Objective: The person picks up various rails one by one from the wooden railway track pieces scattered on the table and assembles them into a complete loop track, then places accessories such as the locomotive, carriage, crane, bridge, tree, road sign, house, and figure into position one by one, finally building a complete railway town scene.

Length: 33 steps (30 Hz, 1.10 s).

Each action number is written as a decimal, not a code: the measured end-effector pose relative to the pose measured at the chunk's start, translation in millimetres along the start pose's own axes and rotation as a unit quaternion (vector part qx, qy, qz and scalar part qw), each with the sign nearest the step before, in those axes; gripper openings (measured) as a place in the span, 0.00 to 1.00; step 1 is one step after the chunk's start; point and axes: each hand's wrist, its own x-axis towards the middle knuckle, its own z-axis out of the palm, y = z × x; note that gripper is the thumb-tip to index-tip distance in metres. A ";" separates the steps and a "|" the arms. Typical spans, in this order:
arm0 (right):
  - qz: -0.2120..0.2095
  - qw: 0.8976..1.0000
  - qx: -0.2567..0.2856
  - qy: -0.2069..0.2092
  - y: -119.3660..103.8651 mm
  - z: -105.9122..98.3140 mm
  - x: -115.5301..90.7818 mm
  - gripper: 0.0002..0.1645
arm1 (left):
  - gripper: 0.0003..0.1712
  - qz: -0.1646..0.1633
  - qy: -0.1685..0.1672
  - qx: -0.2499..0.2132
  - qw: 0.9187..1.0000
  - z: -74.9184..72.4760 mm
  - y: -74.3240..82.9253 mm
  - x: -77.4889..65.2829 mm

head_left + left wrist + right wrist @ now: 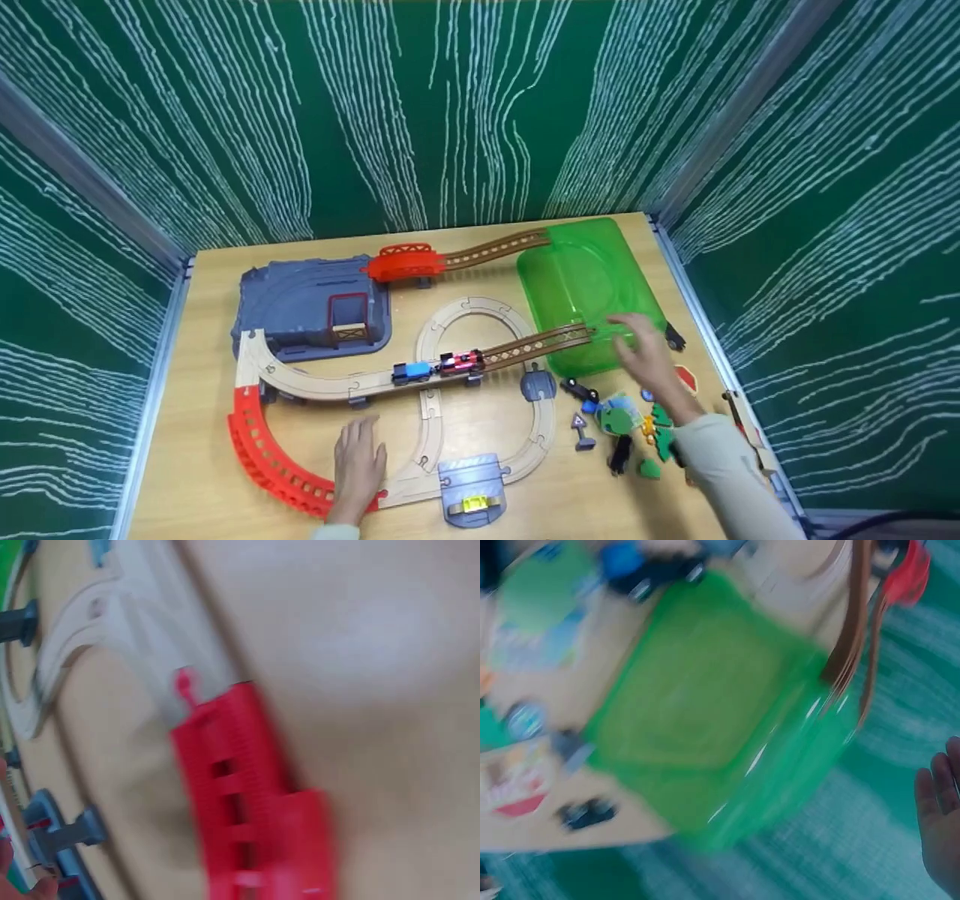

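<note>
My left hand (pixel 358 465) hovers near the front of the red curved track (pixel 270 465), fingers fairly straight and holding nothing. That track joins a wooden track piece, its red peg (pixel 186 682) visible in the left wrist view. Over the front right part of the translucent green plastic block (pixel 577 277) is my right hand (pixel 646 356), fingers spread and grasping nothing. A brown track ramp (pixel 536 346) runs up to that block's edge. On the raised wooden track (pixel 322 382) stand a red toy engine (pixel 459 362) and a blue wagon (pixel 411 372).
At the back left stands a grey mountain block (pixel 300 292), linked by a red bridge (pixel 405 262) to another brown ramp (pixel 495 250). A wooden loop with a grey crossing piece (pixel 471 480) lies in front. Toy cars, trees and signs (pixel 581 431) lie scattered at right.
</note>
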 end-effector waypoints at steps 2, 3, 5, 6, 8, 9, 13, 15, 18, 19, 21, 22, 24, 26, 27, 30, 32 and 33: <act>0.025 0.999 -0.017 0.028 14.5 -15.6 -1.6 0.20 | 0.26 -0.004 -0.009 0.004 1.000 4.0 -3.1 -11.3; 0.029 0.998 -0.025 0.048 22.8 -22.4 -1.5 0.18 | 0.25 -0.005 -0.015 0.007 1.000 6.2 -4.5 -16.4; 0.040 0.995 -0.033 0.089 41.1 -34.1 -2.2 0.16 | 0.23 -0.013 -0.034 0.012 0.999 10.5 -6.5 -25.1; 0.049 0.992 -0.039 0.110 50.5 -38.8 -2.6 0.15 | 0.23 -0.016 -0.044 0.013 0.999 12.5 -7.2 -28.8; 0.068 0.986 -0.045 0.143 67.7 -46.3 -2.9 0.14 | 0.22 -0.022 -0.062 0.016 0.998 16.1 -8.5 -34.5; 0.082 0.984 -0.050 0.152 75.4 -49.2 -3.3 0.14 | 0.23 -0.025 -0.069 0.015 0.997 17.6 -9.0 -36.7; 0.140 0.977 -0.061 0.148 100.1 -54.9 -5.5 0.12 | 0.23 -0.032 -0.092 0.013 0.995 20.3 -9.3 -43.2; 0.173 0.975 -0.058 0.130 110.1 -55.3 -6.5 0.12 | 0.24 -0.036 -0.104 0.013 0.994 21.0 -8.4 -45.6; 0.228 0.967 -0.049 0.106 123.5 -52.9 -6.5 0.13 | 0.24 -0.039 -0.122 0.022 0.991 22.4 -6.7 -47.9; 0.246 0.963 -0.046 0.100 126.7 -51.4 -6.3 0.14 | 0.25 -0.040 -0.126 0.026 0.991 23.1 -6.3 -48.6; 0.277 0.956 -0.040 0.088 132.7 -47.9 -6.0 0.16 | 0.26 -0.038 -0.131 0.034 0.990 24.0 -5.2 -49.5; 0.287 0.953 -0.042 0.083 135.8 -45.8 -6.0 0.17 | 0.26 -0.036 -0.133 0.038 0.990 24.6 -5.2 -49.9; 0.298 0.951 -0.049 0.068 141.6 -42.5 -6.8 0.19 | 0.27 -0.031 -0.135 0.047 0.989 25.4 -5.0 -50.4; 0.314 0.947 -0.055 0.045 147.0 -40.6 -8.8 0.21 | 0.27 -0.025 -0.136 0.053 0.989 26.0 -4.8 -50.2; 0.323 0.944 -0.060 0.031 149.6 -40.3 -10.6 0.23 | 0.27 -0.022 -0.136 0.056 0.989 26.4 -4.6 -50.1; 0.360 0.930 -0.067 -0.019 156.3 -40.6 -18.2 0.27 | 0.26 -0.014 -0.137 0.060 0.989 26.5 -3.3 -49.4; 0.383 0.919 -0.073 -0.054 160.2 -40.3 -25.1 0.30 | 0.25 -0.015 -0.142 0.062 0.988 25.9 -2.0 -49.2; 0.390 0.915 -0.076 -0.071 162.4 -39.8 -28.8 0.32 | 0.25 -0.018 -0.149 0.061 0.987 25.3 -1.3 -49.6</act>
